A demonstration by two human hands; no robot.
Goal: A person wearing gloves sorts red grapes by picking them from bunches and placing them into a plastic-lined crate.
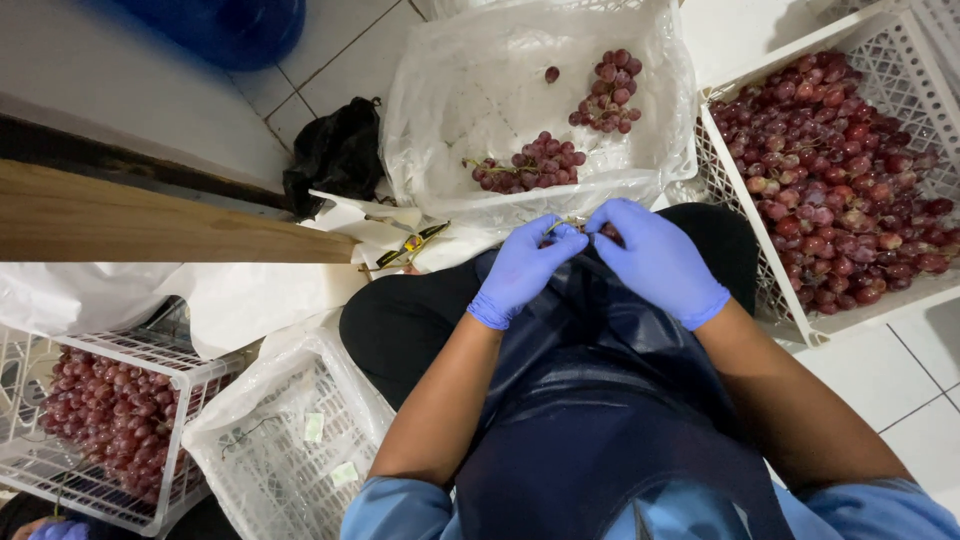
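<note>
Both my hands wear blue gloves and meet over my lap, above a dark apron (pixel 590 400). My left hand (pixel 522 268) and my right hand (pixel 655 258) pinch a small grape stem (pixel 566 226) between their fingertips. Just beyond them stands a plastic-lined white crate (pixel 440 110) holding two bunches of red grapes (pixel 535 165) and one loose grape (pixel 551 74). Small clippers with yellow handles (pixel 412 246) lie on white paper to the left of my left hand.
A white crate (pixel 740 210) full of red grapes (pixel 840 180) stands at the right. Another crate of grapes (pixel 105 420) sits at lower left beside a lined crate (pixel 290 440) without grapes. A black bag (pixel 335 155), a wooden board (pixel 130 220) and a blue container (pixel 230 25) lie at the left.
</note>
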